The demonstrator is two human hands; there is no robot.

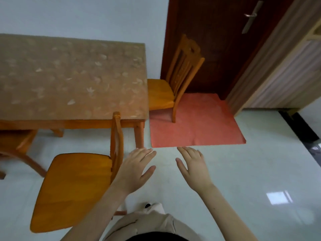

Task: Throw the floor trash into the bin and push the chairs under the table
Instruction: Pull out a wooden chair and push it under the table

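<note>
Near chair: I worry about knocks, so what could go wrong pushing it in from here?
The near chair stands sideways to the table; pushed unturned, its back may strike the table leg. The far chair stands on the red mat, which could bunch when pushed.

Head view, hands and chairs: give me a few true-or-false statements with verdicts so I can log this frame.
1. Both hands hold nothing. True: the left hand and right hand are open, fingers straight.
2. The near chair is pushed fully under the table. False: its whole seat stands clear of the table.
3. The far chair has a leg on the red mat. True.
4. The table top is bare wood. False: a patterned brown cloth covers it.
</note>
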